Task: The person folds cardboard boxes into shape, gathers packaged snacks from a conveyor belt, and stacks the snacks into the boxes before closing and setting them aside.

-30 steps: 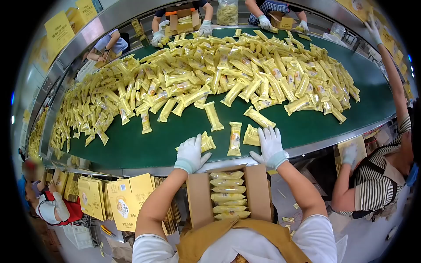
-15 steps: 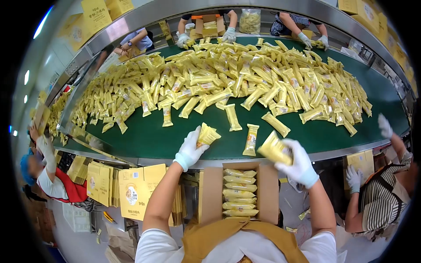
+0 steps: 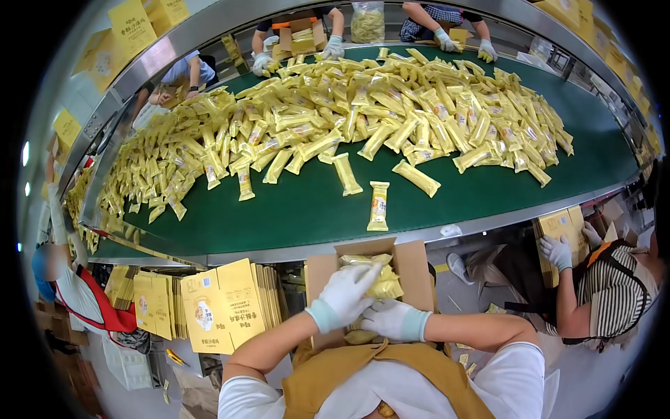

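Both gloved hands are inside the open cardboard box [image 3: 415, 274] in front of my body. My left hand [image 3: 343, 295] lies across the box with its fingers stretched out, touching the yellow wrapped snack packets [image 3: 387, 286] at the far end. Just below and to the right is my right hand [image 3: 392, 318], palm down, its fingers flat and pointing left over the packets. The two hands nearly touch and hide most of the contents. On the green conveyor belt [image 3: 293, 220] beyond the box, a single packet [image 3: 378, 207] lies nearest to me.
A large heap of packets [image 3: 335, 115] covers the belt's far side. Folded cartons [image 3: 222, 307] stand to my left. Several co-workers are around the belt; a person in a striped top [image 3: 621, 290] handles cartons at right. A metal rail [image 3: 488, 222] edges the belt.
Both hands have moved down from above the belt edge into the box. Each held a packet before; now the hands lie over the packets inside. The view has shifted slightly.
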Demonstrator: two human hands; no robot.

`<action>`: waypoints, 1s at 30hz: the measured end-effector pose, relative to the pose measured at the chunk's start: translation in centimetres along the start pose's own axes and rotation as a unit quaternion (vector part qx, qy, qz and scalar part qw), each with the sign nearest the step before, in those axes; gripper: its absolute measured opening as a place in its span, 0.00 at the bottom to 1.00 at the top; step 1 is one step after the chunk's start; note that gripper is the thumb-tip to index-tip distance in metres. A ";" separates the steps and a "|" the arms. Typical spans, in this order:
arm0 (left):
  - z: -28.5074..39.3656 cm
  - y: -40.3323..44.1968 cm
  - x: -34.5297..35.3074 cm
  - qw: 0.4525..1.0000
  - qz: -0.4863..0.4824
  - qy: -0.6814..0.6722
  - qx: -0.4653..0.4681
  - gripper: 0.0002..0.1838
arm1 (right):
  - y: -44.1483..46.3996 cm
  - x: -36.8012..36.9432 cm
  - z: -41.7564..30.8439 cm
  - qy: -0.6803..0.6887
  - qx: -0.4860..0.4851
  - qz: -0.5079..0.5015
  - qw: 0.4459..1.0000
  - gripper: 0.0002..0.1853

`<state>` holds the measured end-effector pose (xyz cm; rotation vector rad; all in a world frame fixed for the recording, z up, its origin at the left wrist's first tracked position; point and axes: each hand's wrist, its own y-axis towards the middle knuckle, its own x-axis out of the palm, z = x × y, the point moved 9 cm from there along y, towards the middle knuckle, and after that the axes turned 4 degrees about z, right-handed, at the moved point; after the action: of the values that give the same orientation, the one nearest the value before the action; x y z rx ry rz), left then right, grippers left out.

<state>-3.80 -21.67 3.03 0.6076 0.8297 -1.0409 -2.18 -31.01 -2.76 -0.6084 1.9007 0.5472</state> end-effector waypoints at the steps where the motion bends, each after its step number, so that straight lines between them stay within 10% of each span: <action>1: 0.3 -0.3 1.4 0.998 0.006 0.065 0.019 0.43 | -0.4 -1.0 -0.1 0.005 -0.001 0.027 1.000 0.18; 8: 1.9 -1.7 4.0 0.987 -0.058 0.146 0.016 0.38 | -4.0 -6.9 -0.5 -0.021 -0.021 0.079 0.996 0.17; 11: 1.7 -2.1 5.8 0.986 -0.077 0.149 0.014 0.44 | -5.2 -9.1 3.5 -0.040 0.147 0.085 0.985 0.16; 13: 3.0 -2.2 5.8 0.970 -0.098 0.223 0.024 0.48 | -6.1 -13.7 5.7 -0.083 0.218 0.332 0.914 0.20; 17: 2.9 -1.0 7.6 0.954 -0.170 0.243 -0.040 0.52 | -3.5 -10.9 12.7 -0.010 0.350 0.294 0.889 0.29; 19: 3.2 -0.5 7.5 0.952 -0.173 0.245 -0.056 0.54 | -1.3 -8.1 15.2 -0.017 0.461 0.075 0.884 0.29; 24: 3.7 -1.3 6.9 0.961 -0.152 0.229 -0.020 0.54 | -1.9 -6.3 17.5 -0.012 0.429 0.146 0.891 0.27; 30: 3.7 -5.3 -3.4 0.966 0.217 -0.107 0.088 0.30 | -4.9 -13.8 9.0 -0.006 0.267 0.352 0.897 0.09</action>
<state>-8.45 -24.89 7.64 0.7715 0.3905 -0.7626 11.95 -26.91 6.13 0.4668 2.1128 0.4324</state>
